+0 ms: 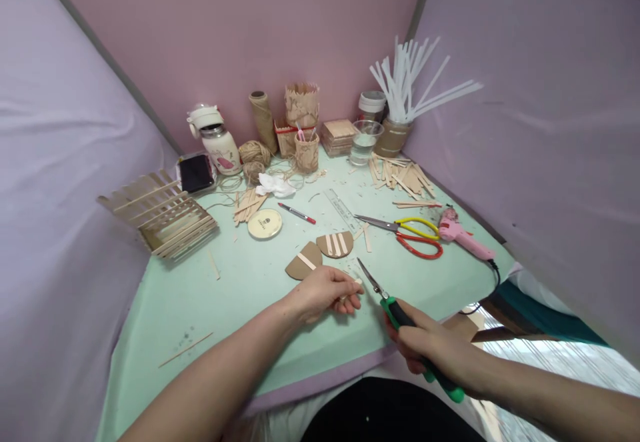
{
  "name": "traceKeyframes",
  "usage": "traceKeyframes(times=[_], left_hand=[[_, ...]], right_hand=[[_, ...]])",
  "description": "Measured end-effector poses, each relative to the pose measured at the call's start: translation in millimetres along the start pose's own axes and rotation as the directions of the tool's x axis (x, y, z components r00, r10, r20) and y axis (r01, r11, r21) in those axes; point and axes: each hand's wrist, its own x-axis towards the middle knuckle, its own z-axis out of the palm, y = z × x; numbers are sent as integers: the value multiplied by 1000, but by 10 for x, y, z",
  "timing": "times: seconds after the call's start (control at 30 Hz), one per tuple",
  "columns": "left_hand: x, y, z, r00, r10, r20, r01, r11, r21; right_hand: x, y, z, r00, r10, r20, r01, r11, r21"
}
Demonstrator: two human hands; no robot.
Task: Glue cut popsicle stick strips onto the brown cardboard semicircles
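My right hand [425, 342] is wrapped round the green and black handles of small garden snips [395, 312], whose narrow blades point up and left. Just left of the blades, my left hand [333, 295] is closed in a pinch on a small pale wooden piece [358, 283], mostly covered by the fingers. Beyond the left hand lie two rounded brown cardboard pieces. The nearer cardboard piece [297, 265] carries one pale stick strip across it. On the farther cardboard piece [323, 247] there are several short strips side by side.
Large red and yellow scissors [420, 237] and a pink glue gun [465, 237] lie right. A clear ruler [343, 210], a marker [297, 213] and a round lid [265, 225] are mid-table. A slatted stick basket [175, 225] stands left; a water cup [364, 145] stands behind.
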Motion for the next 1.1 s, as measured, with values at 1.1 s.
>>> traceKeyframes(times=[1.1], left_hand=[[-139,224,-319,902,340,-267,-374,924,-85]], right_hand=[[120,-484,352,884,-438,-162,356,856,-375]])
